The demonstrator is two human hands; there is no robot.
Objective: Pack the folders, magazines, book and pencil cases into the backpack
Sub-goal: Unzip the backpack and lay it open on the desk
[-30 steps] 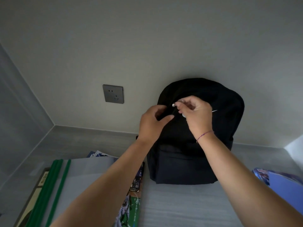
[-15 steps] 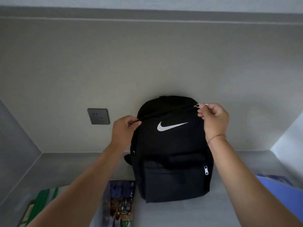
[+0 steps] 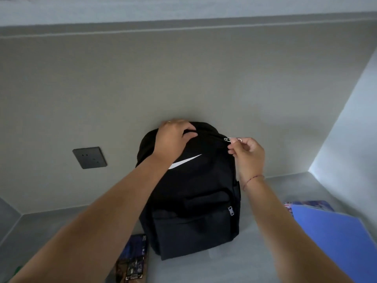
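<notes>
L hand [image 3: 173,137] reaches over backpack [image 3: 193,190] top, fingers curled, gripping the fabric. R hand [image 3: 247,155] at its upper-right edge, wrist bent, fingers pinching zip pull [image 3: 232,139].

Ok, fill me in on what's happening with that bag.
A person is working on a black backpack that stands upright against the wall on a grey surface. The left hand grips the top of the bag, while the right hand pinches the silver zipper pull at its upper right edge. A blue folder lies to the right and a magazine at the bag's front left, both outside the bag.
</notes>
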